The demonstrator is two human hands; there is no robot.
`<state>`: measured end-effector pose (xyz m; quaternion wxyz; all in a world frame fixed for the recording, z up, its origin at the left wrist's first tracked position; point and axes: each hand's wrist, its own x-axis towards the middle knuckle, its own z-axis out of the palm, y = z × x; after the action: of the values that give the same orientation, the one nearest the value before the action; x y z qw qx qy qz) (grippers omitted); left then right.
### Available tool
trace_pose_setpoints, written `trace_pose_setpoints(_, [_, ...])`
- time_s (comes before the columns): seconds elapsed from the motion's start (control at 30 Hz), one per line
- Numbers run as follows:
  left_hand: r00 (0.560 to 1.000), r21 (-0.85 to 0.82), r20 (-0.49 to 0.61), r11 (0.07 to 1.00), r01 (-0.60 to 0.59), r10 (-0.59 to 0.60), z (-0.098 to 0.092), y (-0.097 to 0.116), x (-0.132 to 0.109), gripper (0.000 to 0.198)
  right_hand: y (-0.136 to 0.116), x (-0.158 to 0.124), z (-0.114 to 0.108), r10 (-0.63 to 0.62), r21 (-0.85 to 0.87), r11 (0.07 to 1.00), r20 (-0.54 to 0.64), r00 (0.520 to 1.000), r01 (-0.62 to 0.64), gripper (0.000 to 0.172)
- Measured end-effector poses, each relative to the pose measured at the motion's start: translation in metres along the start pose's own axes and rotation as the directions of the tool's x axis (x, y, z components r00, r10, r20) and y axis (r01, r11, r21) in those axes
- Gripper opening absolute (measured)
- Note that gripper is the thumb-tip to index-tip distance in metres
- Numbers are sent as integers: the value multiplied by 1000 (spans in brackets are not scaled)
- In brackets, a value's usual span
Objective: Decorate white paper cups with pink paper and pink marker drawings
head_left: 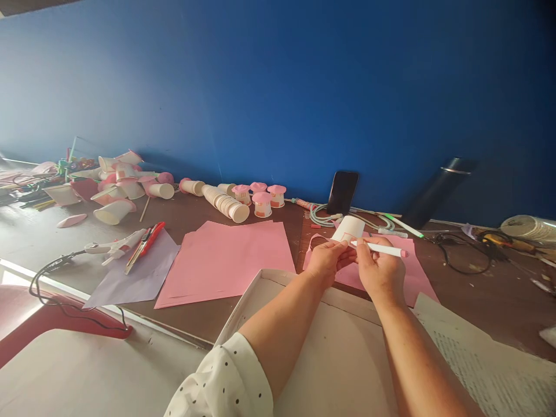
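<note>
White paper cup [353, 225]: lower part hidden behind left hand [329, 260]. White felt-tip marker [386, 249]: barrel partly covered by right hand [383, 272]. Printed sheet [482, 350]: cut off at right and bottom; text too small to read. Polka-dot sleeve [230, 373]: cut off below. Red chair [26, 310]: cut off at left.

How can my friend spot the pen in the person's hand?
Below the big blue wall, find the right hand beside a white paper cup. The white pen it holds points its tip at the cup. A pink end sets it apart from the green-ended pen lying behind.
</note>
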<state>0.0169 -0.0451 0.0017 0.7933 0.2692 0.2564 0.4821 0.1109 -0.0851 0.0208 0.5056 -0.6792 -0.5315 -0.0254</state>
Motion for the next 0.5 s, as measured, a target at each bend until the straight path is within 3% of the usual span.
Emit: trace_pose_setpoints(0.5, [1000,1,1,1000,-3,3,1,1,-1,15,-3,-1,-1,23,9,1000,21,1000,-24,30])
